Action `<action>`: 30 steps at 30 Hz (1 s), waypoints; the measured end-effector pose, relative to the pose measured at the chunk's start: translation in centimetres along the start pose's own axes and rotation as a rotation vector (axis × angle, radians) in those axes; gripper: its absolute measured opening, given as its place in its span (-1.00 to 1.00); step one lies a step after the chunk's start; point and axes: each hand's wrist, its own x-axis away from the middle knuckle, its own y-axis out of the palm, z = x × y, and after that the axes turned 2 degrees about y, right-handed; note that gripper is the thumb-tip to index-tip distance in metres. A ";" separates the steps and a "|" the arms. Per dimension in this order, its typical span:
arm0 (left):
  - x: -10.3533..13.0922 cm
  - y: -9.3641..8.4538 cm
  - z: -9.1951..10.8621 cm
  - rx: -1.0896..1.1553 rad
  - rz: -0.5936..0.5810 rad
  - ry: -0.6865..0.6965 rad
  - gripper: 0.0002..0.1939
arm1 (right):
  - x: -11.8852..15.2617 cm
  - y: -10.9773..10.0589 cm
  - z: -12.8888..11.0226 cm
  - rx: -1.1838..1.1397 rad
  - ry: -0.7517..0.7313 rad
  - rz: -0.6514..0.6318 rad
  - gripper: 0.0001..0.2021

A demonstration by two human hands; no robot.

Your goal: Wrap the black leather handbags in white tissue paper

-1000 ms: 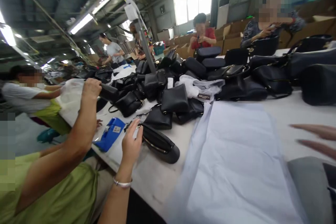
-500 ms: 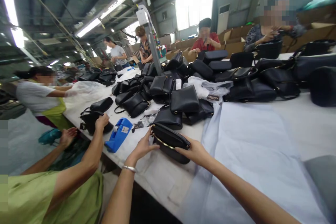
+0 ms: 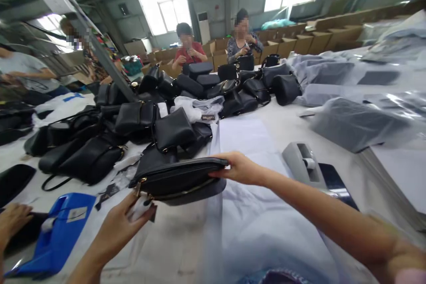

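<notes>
A black handbag [image 3: 179, 182] with a gold-coloured zip hangs above the table, held level between my hands. My left hand [image 3: 123, 215] is closed at its left end, by the metal fitting; a small white wrapped piece [image 3: 140, 207] shows between thumb and fingers. My right hand [image 3: 238, 168] pinches the right end, thumb in front and fingers behind. Below and to the right lies a translucent plastic bag [image 3: 246, 142] spread over the table. Just behind the held bag sit more black bags [image 3: 175, 129].
To the left stands a blue tape dispenser [image 3: 63, 226], with a co-worker's hand [image 3: 15, 217] beside it. A grey tape dispenser [image 3: 301, 164] stands to the right. Wrapped bags [image 3: 359, 120] lie beyond it. A metal post [image 3: 106, 57] rises at the back left. Two people work across the table.
My view has swung to the right. The handbag has been lifted and turned more level, and the white wrapped piece now shows in my left hand.
</notes>
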 end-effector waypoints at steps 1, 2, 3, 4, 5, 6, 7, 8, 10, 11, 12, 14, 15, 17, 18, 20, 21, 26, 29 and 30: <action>-0.4 -0.1 1.5 -0.009 -0.026 0.039 -0.54 | 1.0 -1.7 -0.5 0.035 -0.030 0.021 -0.62; -1.0 0.0 3.0 -0.015 -0.060 0.086 -0.57 | 2.1 -3.2 -0.7 0.079 -0.059 0.044 -0.61; -1.6 0.3 4.4 -0.019 -0.093 0.141 -0.57 | 3.2 -4.6 -0.8 0.129 -0.090 0.067 -0.62; -2.3 0.7 5.7 -0.027 -0.127 0.199 -0.50 | 4.3 -5.7 -0.7 0.181 -0.117 0.088 -0.63; -3.1 1.3 6.9 -0.048 -0.151 0.258 -0.40 | 5.5 -6.6 -0.4 0.233 -0.138 0.110 -0.64; -3.8 1.9 8.0 -0.085 -0.170 0.314 -0.28 | 6.7 -7.3 0.0 0.284 -0.157 0.130 -0.63; -4.5 2.7 9.0 -0.142 -0.190 0.361 -0.18 | 8.0 -7.8 0.6 0.333 -0.172 0.142 -0.62; -5.1 3.5 9.9 -0.213 -0.210 0.397 -0.11 | 9.2 -8.1 1.2 0.379 -0.186 0.154 -0.61; -6.1 5.1 11.4 -0.357 -0.265 0.437 -0.04 | 11.6 -8.3 2.7 0.465 -0.204 0.180 -0.59; -6.5 6.0 12.0 -0.415 -0.300 0.443 -0.01 | 12.7 -8.3 3.6 0.505 -0.207 0.196 -0.59; -6.8 6.8 12.7 -0.455 -0.336 0.445 0.00 | 13.7 -8.2 4.4 0.545 -0.206 0.218 -0.58; -7.2 8.4 13.7 -0.497 -0.403 0.443 0.03 | 15.5 -7.9 6.1 0.620 -0.202 0.271 -0.55; -7.3 9.1 14.2 -0.508 -0.435 0.437 0.04 | 16.2 -7.8 6.8 0.657 -0.194 0.290 -0.53; -7.3 10.4 14.9 -0.535 -0.492 0.414 0.05 | 17.3 -7.4 8.0 0.730 -0.184 0.301 -0.47; -7.2 11.0 15.1 -0.546 -0.516 0.405 0.06 | 17.7 -7.2 8.3 0.768 -0.172 0.298 -0.43; -6.9 11.7 15.3 -0.550 -0.546 0.391 0.07 | 18.2 -6.8 8.6 0.842 -0.129 0.295 -0.34; -6.7 11.9 15.3 -0.537 -0.554 0.390 0.08 | 18.5 -6.6 8.7 0.875 -0.098 0.299 -0.30; -6.3 11.8 15.3 -0.480 -0.598 0.412 0.10 | 19.7 -5.4 8.8 0.985 0.069 0.319 -0.11; -6.4 11.8 16.0 -0.553 -0.583 0.418 0.08 | 20.6 -4.5 9.0 1.038 0.105 0.360 -0.10; -6.3 11.8 16.4 -0.580 -0.561 0.422 0.06 | 20.8 -4.1 9.0 1.056 0.116 0.386 -0.11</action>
